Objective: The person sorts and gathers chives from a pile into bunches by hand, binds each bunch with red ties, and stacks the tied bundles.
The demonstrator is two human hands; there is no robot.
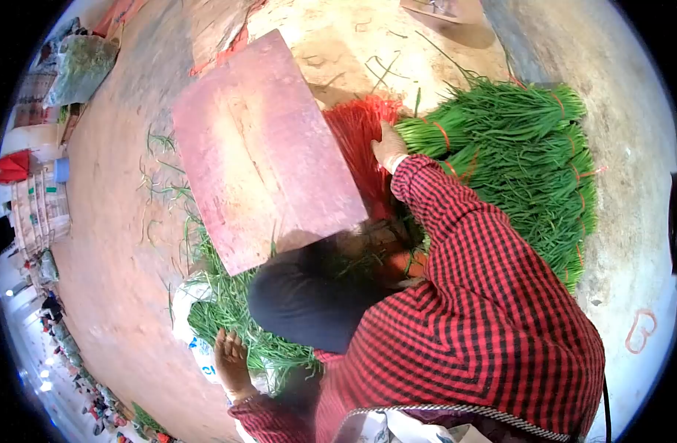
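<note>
My right hand reaches forward to a bundle of red ties, its fingers closed at their right edge; what they pinch is too small to tell. Bound bunches of long green stalks lie stacked just to its right, with red bands around them. At the lower left my left hand has its fingers apart, beside loose green stalks on a white bag. Nothing shows in that hand. Between the hands stands a pinkish flat board, its surface bare.
Scattered stalks lie on the floor left of the board and beyond it. A filled plastic bag is at the upper left. Along the far left edge are a red item and several piles of goods. My dark-clad knee is below the board.
</note>
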